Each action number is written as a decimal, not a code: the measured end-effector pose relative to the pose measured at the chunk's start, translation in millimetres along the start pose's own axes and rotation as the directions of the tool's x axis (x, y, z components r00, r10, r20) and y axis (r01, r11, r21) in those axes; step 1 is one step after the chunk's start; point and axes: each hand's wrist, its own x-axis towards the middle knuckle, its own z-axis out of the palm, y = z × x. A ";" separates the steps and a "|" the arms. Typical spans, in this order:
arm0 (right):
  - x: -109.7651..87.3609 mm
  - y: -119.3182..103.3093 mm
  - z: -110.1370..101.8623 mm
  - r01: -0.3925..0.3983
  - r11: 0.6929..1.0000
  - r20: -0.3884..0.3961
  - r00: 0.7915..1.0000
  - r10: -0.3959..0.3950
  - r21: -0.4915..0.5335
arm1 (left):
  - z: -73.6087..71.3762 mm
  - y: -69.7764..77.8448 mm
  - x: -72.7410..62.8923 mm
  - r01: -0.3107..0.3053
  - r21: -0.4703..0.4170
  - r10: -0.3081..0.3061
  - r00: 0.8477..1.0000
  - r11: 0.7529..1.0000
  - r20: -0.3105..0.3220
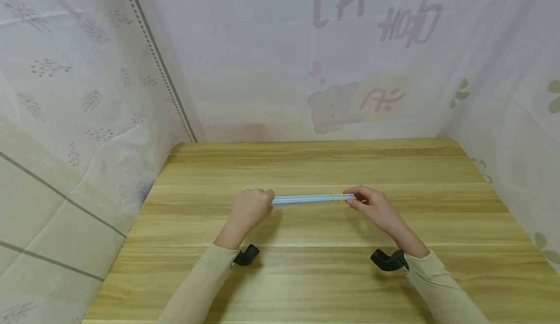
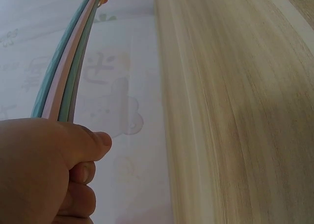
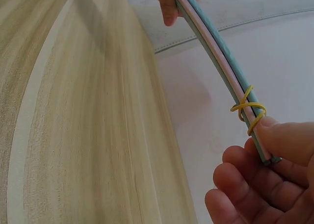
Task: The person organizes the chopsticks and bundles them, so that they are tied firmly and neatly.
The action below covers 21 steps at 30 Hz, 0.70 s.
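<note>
A bundle of thin pastel chopsticks (image 1: 306, 199), teal and pink, is held level above the table between my two hands. My left hand (image 1: 253, 207) grips one end in a fist, which hides that end. My right hand (image 1: 374, 210) pinches the other end between thumb and fingers. Close to the right thumb, a yellow rubber band (image 3: 248, 106) is wound loosely round the chopsticks, with loops standing out. In the right wrist view the chopstick tips stick out a little past the thumb, and the other fingers are loosely bent beneath.
The wood-grain table (image 1: 315, 275) lies under both hands. A pale printed cloth (image 1: 245, 61) hangs behind it, with more patterned cloth at the left and right. Black wrist mounts (image 1: 247, 255) jut inward from both sleeves.
</note>
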 end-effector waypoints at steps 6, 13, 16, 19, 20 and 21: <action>3.1 -1.3 1.4 0.033 0.998 -0.031 0.999 -0.035 -0.055 | 0.4 0.7 0.9 0.002 -0.013 -0.002 1.000 1.000 -0.006; 4.0 -4.1 3.7 0.087 0.993 -0.014 0.996 -0.089 -0.081 | -0.6 1.7 0.3 0.009 -0.023 -0.009 1.000 1.000 -0.006; 5.1 -6.0 4.5 0.094 0.991 -0.010 0.995 -0.095 -0.093 | -0.9 1.9 0.6 0.010 -0.026 -0.010 1.000 1.000 0.002; 6.3 -8.3 5.1 0.111 0.987 -0.010 0.993 -0.113 -0.118 | -1.2 1.9 1.2 0.016 -0.040 -0.015 1.000 0.999 0.013; 6.9 -8.8 5.5 0.119 0.985 -0.007 0.993 -0.121 -0.126 | -1.3 2.0 1.5 0.016 -0.042 -0.016 1.000 0.999 0.015; 7.4 -9.5 6.0 0.130 0.983 0.000 0.991 -0.131 -0.132 | -1.3 2.0 1.7 0.016 -0.045 -0.016 1.000 0.999 0.017</action>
